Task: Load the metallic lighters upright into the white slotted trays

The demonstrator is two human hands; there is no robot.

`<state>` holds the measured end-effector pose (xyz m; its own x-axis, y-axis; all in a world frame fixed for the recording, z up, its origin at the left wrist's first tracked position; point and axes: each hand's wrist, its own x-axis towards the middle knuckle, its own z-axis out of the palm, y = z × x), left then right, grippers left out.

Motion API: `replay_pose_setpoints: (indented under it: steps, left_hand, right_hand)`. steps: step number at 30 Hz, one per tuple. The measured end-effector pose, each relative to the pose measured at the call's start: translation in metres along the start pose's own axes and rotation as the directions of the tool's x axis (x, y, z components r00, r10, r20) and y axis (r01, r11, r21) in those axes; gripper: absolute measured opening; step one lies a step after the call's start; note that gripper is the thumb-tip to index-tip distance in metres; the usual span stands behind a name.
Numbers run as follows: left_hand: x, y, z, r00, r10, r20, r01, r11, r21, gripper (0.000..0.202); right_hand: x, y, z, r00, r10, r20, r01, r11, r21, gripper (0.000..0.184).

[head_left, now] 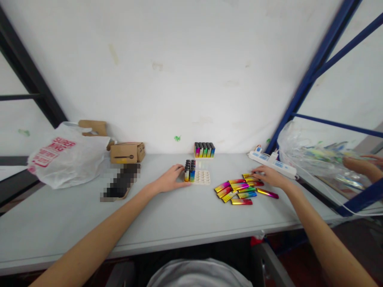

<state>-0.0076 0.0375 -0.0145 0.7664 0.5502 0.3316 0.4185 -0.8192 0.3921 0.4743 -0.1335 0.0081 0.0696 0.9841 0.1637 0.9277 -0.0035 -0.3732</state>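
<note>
From the head view, a white tray [202,177] stands on the grey table [179,215]. Its left end holds upright rainbow lighters [190,170] in two columns, and the other sockets are bare. The left hand [170,179] lies against the tray's left side, fingers loosely open, gripping nothing. Behind it, by the wall, a second tray [204,150] is filled; five lighters show across its front, and the rows behind are hard to count. About twelve loose lighters [239,190] lie flat to the right. The right hand [269,175] rests palm down on the far ones, fingers stretched out; whether it has hold of one cannot be told. A power strip [272,161] lies just beyond.
</note>
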Motion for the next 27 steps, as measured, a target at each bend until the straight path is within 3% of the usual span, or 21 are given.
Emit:
replay_pose_setpoints:
  steps: [4,8,10,13,17,20,22,27]
  left_hand:
    - [-0.001,0.001,-0.002,1.000,0.007,0.020,-0.007,1.000,0.020,0.075]
    - [-0.001,0.002,-0.002,1.000,0.002,0.029,-0.003,1.000,0.018,0.076]
    - [-0.001,0.001,-0.002,1.000,0.009,0.028,-0.009,1.000,0.009,0.073]
    - [0.000,0.000,-0.002,1.000,0.017,0.018,-0.017,1.000,-0.005,0.071]
    - [0.000,-0.001,-0.002,1.000,0.011,0.017,-0.010,1.000,-0.022,0.074]
    - [0.000,-0.002,-0.003,1.000,0.004,0.012,-0.004,0.999,-0.039,0.076]
    - [0.000,-0.002,-0.004,1.000,0.003,0.014,-0.002,0.999,-0.045,0.076]
    - [0.000,-0.003,-0.008,0.999,0.013,0.053,-0.010,0.998,-0.060,0.071]
  right_hand:
    - [0.003,-0.003,0.009,0.999,0.026,-0.022,-0.021,0.976,0.219,0.051]
    - [0.017,-0.025,0.015,0.975,0.071,-0.211,0.033,0.890,0.455,0.058]
    - [0.028,-0.044,0.015,0.955,0.122,-0.269,0.074,0.783,0.618,0.056]
    - [0.046,-0.083,0.009,0.934,0.193,-0.300,0.159,0.527,0.835,0.054]
    - [0.066,-0.144,0.000,0.914,0.226,-0.337,0.270,0.280,0.921,0.048]
    - [0.075,-0.187,0.007,0.944,0.146,-0.297,0.259,0.236,0.937,0.050]
    - [0.079,-0.210,0.021,0.962,0.070,-0.265,0.239,0.253,0.937,0.050]
    - [0.082,-0.234,0.074,0.988,-0.018,-0.153,0.150,0.338,0.929,0.050]
